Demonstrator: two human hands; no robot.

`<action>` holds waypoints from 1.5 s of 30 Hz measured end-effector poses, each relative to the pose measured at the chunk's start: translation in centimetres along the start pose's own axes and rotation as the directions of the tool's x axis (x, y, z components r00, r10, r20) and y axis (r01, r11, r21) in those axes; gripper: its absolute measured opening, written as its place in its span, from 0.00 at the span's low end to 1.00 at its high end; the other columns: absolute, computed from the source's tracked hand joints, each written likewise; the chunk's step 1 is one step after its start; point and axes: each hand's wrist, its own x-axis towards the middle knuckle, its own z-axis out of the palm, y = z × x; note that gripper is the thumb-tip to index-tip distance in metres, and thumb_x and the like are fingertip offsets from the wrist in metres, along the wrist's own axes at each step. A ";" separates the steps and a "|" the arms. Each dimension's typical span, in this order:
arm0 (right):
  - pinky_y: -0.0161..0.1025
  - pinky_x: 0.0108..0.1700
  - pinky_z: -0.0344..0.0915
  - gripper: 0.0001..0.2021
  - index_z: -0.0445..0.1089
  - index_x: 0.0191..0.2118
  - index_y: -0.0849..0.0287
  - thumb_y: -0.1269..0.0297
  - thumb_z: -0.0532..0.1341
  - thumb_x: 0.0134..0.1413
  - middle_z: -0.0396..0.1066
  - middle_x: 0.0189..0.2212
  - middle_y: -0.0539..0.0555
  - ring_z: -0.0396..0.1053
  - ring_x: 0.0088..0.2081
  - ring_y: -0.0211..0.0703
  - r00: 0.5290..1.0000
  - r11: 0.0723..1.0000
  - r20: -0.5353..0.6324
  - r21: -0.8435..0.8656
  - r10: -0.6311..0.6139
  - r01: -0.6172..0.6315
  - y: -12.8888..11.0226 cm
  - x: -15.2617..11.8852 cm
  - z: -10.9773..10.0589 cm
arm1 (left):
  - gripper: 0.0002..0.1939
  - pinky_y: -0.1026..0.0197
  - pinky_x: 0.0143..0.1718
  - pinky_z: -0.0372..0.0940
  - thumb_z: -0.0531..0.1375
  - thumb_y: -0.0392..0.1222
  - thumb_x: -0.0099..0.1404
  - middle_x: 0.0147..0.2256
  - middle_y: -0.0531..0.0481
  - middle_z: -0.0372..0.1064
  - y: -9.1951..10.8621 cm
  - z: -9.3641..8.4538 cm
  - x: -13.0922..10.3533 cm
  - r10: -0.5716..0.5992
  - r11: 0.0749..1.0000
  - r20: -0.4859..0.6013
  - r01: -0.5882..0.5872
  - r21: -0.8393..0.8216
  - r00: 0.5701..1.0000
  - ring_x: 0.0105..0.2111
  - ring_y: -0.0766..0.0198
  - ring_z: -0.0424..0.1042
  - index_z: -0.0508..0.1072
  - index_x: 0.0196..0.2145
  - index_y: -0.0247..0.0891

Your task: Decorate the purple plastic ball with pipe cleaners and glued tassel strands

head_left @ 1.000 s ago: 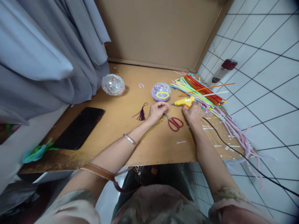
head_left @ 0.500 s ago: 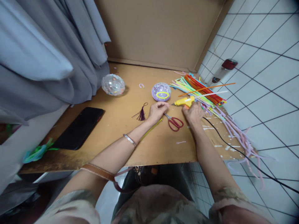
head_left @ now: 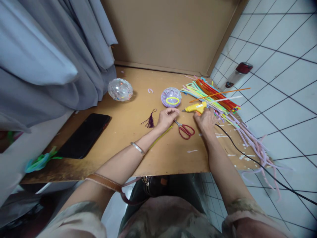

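- A person's right hand (head_left: pixel 205 120) is grasping a yellow glue gun (head_left: pixel 195 107) by its handle, low over the right half of a table (head_left: pixel 123 148).
- The gun's nozzle is pointing left, ending just beside the fingertips of the left hand (head_left: pixel 167 118).
- That left hand is bringing thumb and forefinger together; whether it is pinching something small, one cannot tell.
- A purple ball (head_left: pixel 170 92) is sitting just beyond the left hand, a yellow ring (head_left: pixel 172 100) showing on its near side.
- Red-handled scissors (head_left: pixel 186 131) are lying between the two hands, their blades running toward the left hand.
- A yellow stem (head_left: pixel 159 138) is lying along the left forearm, and a dark tassel (head_left: pixel 150 120) is resting to the left of the hand.
- Beyond the gun, pipe cleaners (head_left: pixel 215 94) are lying in a bright heap, pale purple ones trailing over the table's right edge.
- A black cord (head_left: pixel 237 148) is running from near the right hand toward the lower right.
- Farther left, a clear ball (head_left: pixel 120 90) is standing near a grey curtain (head_left: pixel 54 59), while a phone (head_left: pixel 85 135) is lying nearer the person.
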 end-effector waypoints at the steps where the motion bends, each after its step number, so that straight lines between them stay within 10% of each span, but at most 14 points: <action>1: 0.49 0.46 0.65 0.24 0.72 0.54 0.67 0.54 0.58 0.59 0.69 0.54 0.69 0.71 0.48 0.60 1.000 1.000 -0.003 -0.002 -0.001 0.001 0.0 0.0 0.0 | 0.08 0.66 0.23 0.56 0.67 0.44 0.54 0.17 0.57 0.63 0.0 0.0 0.0 0.001 1.000 0.000 -0.001 -0.001 1.000 0.20 0.71 0.60 0.75 0.26 0.36; 36: 0.47 0.44 0.65 0.23 0.75 0.50 0.64 0.53 0.61 0.54 0.73 0.51 0.68 0.72 0.48 0.60 0.999 0.999 0.025 0.034 0.020 -0.020 0.3 0.5 0.2 | 0.07 0.66 0.24 0.60 0.68 0.40 0.52 0.18 0.56 0.66 -0.2 0.1 0.3 0.000 1.000 -0.065 -0.001 -0.015 0.998 0.19 0.71 0.61 0.76 0.24 0.36; 45: 0.42 0.35 0.62 0.17 0.76 0.38 0.58 0.50 0.61 0.49 0.76 0.30 0.58 0.70 0.32 0.50 0.991 0.948 0.127 0.304 0.053 -0.089 0.5 1.3 -0.7 | 0.05 0.64 0.28 0.64 0.67 0.40 0.52 0.22 0.53 0.71 0.0 -0.2 0.4 -0.008 1.000 -0.101 0.005 -0.028 0.995 0.23 0.69 0.66 0.77 0.24 0.36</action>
